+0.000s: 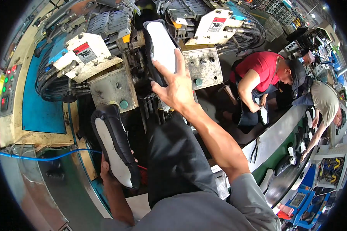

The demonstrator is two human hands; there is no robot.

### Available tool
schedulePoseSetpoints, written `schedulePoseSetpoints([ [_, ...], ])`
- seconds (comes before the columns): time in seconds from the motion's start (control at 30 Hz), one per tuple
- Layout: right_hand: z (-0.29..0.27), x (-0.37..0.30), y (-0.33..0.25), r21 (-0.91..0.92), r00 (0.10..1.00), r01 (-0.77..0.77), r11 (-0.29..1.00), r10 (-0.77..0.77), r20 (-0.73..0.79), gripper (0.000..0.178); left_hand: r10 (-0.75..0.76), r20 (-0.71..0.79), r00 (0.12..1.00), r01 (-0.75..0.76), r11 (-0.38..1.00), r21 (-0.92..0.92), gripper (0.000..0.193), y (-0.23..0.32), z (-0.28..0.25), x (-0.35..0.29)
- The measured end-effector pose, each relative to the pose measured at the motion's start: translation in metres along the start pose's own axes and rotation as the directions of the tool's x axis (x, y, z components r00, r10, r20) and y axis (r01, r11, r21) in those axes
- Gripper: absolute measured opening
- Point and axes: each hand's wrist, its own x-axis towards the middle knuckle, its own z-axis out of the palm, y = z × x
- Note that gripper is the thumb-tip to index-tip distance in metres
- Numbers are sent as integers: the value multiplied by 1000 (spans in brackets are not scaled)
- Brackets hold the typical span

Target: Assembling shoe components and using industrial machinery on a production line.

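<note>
My left hand (107, 171) is wrapped around a black shoe upper (115, 148) with a white underside, held low at the left with that underside turned up. A few fingertips show past its right edge. Further up, a second black shoe upper (160, 38) with a white underside sits toe-away between the two halves of a machine (113, 81). My right hand (177, 84) grips this one from above, its spread fingers across the white underside and the thumb along the left side. My palm hides the near end of it.
Hoses (52, 84) bunch beside the machine's left half, near a control panel (7, 90). A blue hose (46, 158) crosses at the left. At right, a person in red (258, 73) handles a shoe; another person (324, 98) reaches over a green conveyor (273, 161) carrying several shoes.
</note>
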Motion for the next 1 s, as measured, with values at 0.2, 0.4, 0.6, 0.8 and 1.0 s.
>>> schedulePoseSetpoints([
  [0.2, 7, -10, -19, -343, 984, 180, 922, -163, 79, 78, -5, -29, 1000, 4, 999, -40, 96, -20, 2, -26],
  [0.4, -10, 3, -20, -423, 947, 316, 849, -256, 193, 79, -74, -117, 990, 73, 997, -15, 96, -46, -5, -27],
  [0.6, -4, 39, -18, -440, 950, 309, 843, -255, 179, 75, -208, -165, 964, 187, 973, -134, 102, -55, 2, -6],
  [0.8, 5, 116, -14, -451, 951, 275, 849, -171, 259, 72, -227, -170, 959, 237, 971, 43, 108, -56, 12, 42],
  [1.0, -1, 167, -26, -353, 941, 246, 903, -134, 311, 61, -168, -299, 939, 214, 968, 128, 110, -65, 9, 71],
])
